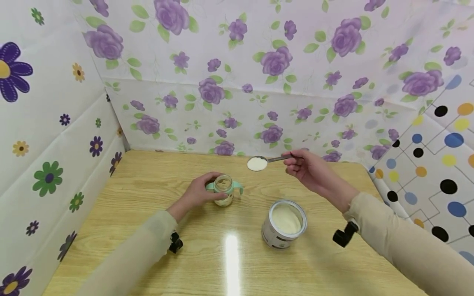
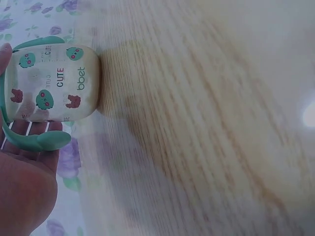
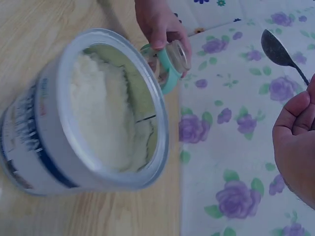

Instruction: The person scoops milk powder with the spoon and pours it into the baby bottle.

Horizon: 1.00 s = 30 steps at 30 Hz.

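Note:
My left hand [image 1: 200,190] grips a small baby bottle [image 1: 224,183] with mint-green handles, which stands upright and uncapped on the table. Printed cartoon faces and the word CUTE show on the bottle [image 2: 54,83] in the left wrist view. Raised above the table, my right hand [image 1: 305,168] pinches the handle of a metal spoon [image 1: 277,158]. White powder [image 1: 257,163] heaps in the spoon's bowl, level and to the right of the bottle's mouth. Below the right hand stands an open tin [image 1: 280,241] of pale milk powder [image 1: 286,219].
The wooden table [image 1: 148,181] backs onto a wall covering [image 1: 237,119] with purple flowers. Patterned sheets also line the left and right sides. A black wrist camera [image 1: 345,234] hangs at the right sleeve, and another [image 1: 175,242] at the left.

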{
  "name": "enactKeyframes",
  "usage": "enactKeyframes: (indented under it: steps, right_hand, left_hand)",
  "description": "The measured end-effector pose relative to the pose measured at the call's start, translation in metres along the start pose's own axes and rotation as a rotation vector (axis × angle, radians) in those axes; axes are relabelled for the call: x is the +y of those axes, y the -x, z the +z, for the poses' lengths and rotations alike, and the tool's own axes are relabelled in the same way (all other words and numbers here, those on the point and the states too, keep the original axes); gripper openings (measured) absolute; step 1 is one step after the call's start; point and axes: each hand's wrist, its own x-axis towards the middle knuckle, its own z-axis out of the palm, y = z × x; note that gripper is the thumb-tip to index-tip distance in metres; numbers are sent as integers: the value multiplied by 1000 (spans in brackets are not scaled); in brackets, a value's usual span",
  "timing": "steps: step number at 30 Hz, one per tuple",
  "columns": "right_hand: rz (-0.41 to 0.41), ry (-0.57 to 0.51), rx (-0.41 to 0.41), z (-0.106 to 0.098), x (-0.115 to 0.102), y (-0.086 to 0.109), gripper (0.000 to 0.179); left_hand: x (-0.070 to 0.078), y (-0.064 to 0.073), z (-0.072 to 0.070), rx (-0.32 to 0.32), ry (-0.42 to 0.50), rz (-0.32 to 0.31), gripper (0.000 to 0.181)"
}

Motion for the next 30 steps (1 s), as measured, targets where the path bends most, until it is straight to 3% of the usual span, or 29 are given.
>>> enactKeyframes:
  steps: [15, 30]
  right_hand:
    - [85, 235, -35, 31, 30, -62, 32]
    - [111, 411, -59, 41, 50, -79, 34]
  left_hand:
    - [0, 0, 2, 0, 21, -14, 70]
    - [1, 0, 0, 9, -2, -2, 69]
